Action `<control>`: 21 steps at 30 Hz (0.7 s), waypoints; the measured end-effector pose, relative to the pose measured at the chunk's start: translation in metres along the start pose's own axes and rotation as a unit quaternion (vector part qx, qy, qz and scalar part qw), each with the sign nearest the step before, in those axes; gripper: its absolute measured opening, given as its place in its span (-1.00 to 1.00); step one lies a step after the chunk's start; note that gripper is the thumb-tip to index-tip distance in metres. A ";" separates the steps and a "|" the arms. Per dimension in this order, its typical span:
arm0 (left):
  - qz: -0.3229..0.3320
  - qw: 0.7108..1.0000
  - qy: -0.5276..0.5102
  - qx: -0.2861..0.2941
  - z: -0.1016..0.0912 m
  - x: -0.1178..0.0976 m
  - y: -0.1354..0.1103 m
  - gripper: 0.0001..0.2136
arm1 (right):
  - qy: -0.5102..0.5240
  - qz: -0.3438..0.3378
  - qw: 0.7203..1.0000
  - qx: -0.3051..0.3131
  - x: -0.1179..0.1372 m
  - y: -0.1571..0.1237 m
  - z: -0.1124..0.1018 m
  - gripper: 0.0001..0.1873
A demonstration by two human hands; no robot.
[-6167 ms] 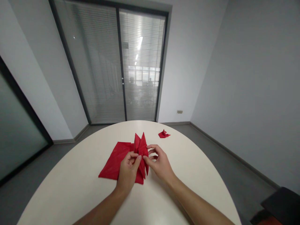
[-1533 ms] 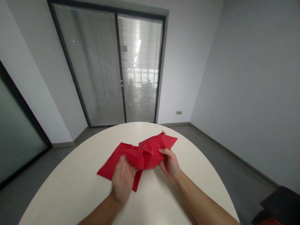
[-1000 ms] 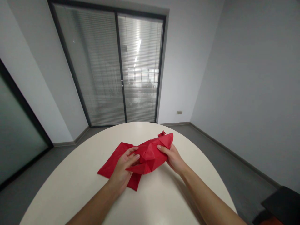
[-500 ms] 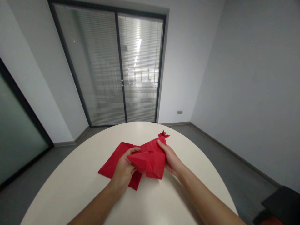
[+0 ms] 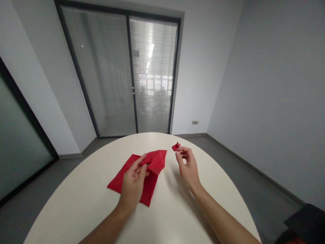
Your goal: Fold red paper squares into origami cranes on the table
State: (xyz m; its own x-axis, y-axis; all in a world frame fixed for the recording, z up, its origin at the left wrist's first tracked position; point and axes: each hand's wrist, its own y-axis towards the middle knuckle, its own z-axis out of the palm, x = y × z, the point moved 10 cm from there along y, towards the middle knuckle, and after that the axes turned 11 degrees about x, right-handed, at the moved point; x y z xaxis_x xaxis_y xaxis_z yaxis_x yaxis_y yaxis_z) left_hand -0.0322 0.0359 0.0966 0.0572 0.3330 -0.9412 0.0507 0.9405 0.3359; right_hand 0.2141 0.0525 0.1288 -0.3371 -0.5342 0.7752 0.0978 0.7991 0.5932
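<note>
My left hand point(image 5: 132, 183) pinches a creased red paper point(image 5: 157, 161) between thumb and fingers, and its right end folds over above the table. Under this paper and my left hand lies another red sheet point(image 5: 118, 179), flat on the table, with a corner jutting towards me; my hand hides part of it. To the right, my right hand point(image 5: 189, 167) has its fingers curved and its thumb apart from them, holding nothing. Its fingertips are close to a small crumpled red scrap point(image 5: 175, 146); I cannot tell whether they touch.
The round cream table point(image 5: 76, 203) spreads beneath both hands. Beyond it stand a dark-framed glass partition point(image 5: 109, 84) with blinds and a plain wall point(image 5: 274, 101). A dark object, perhaps a chair point(image 5: 307, 222), is at the lower right.
My right hand has let go of the red paper and moved slightly right, near the scrap. The paper, now in my left hand alone, has shifted left and looks more folded.
</note>
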 end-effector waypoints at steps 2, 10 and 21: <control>0.006 1.000 -0.003 0.019 0.005 -0.001 -0.003 -0.48 | -0.069 -0.131 0.987 0.070 0.041 -0.012 0.022 -0.57; 0.030 0.990 -0.030 0.137 0.034 0.004 -0.015 -0.40 | -0.125 -0.188 0.972 0.064 0.064 -0.029 0.042 -0.52; 0.044 0.996 0.079 0.023 0.014 -0.008 -0.009 -0.40 | 0.006 -0.104 0.993 0.051 0.048 -0.009 0.016 -0.77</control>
State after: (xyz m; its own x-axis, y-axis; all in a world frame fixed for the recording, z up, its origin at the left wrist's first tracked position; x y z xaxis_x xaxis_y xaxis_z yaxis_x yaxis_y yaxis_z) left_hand -0.0192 0.0238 0.1021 -0.0946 0.4230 -0.9012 0.0988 0.9048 0.4143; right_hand 0.1821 0.0238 0.1567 -0.3283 -0.6937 0.6411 -0.0690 0.6945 0.7162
